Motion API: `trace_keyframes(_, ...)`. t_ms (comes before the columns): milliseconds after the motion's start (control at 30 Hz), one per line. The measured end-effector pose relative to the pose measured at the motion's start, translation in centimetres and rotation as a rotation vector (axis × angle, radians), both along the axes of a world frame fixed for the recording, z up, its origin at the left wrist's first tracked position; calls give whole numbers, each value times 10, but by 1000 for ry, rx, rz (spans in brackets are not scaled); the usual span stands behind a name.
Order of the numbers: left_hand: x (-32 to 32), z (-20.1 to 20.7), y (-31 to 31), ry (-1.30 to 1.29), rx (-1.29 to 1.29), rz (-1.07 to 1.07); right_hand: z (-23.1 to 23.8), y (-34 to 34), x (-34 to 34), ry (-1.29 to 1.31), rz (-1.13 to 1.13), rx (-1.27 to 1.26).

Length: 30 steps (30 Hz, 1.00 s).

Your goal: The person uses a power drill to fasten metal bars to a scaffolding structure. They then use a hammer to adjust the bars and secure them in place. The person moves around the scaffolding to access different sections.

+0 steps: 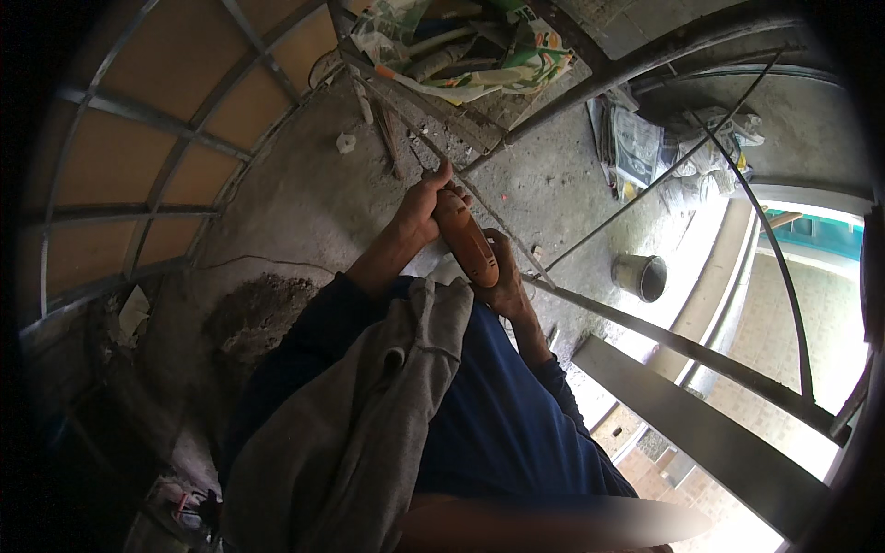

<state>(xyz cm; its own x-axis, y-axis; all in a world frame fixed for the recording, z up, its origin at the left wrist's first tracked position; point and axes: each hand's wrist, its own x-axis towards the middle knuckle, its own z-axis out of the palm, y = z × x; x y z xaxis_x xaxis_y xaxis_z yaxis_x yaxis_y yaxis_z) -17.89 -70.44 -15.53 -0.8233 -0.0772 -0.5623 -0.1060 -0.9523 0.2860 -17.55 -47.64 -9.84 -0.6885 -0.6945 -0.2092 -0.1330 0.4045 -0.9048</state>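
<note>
Orange tool (pixel 468 241) is gripped at its far end by the left hand (pixel 419 210), at its near end by the right hand (pixel 509 290). A grey bucket (pixel 636 276) sits to the right.

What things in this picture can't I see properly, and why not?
All in the head view:
Left hand: some fingers hidden behind the orange tool.
Right hand: palm hidden by the tool.
Bag: far side cut off by the top edge.
Lower-left clutter: too dark.
</note>
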Motion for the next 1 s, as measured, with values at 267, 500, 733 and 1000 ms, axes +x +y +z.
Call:
trace_keyframes(267,-12,28,-3,104,3,3,0,4,5,175,-89,35)
trace_keyframes(500,-9,41,3,173,-20,-19,-24,6,21,364,-225,-28)
trace_keyframes(733,-11,37,5,178,27,-72,-33,10,24,474,-231,-54)
trace_keyframes(1000,-10,45,5,162,-59,-123,-35,12,28,516,-265,-62)
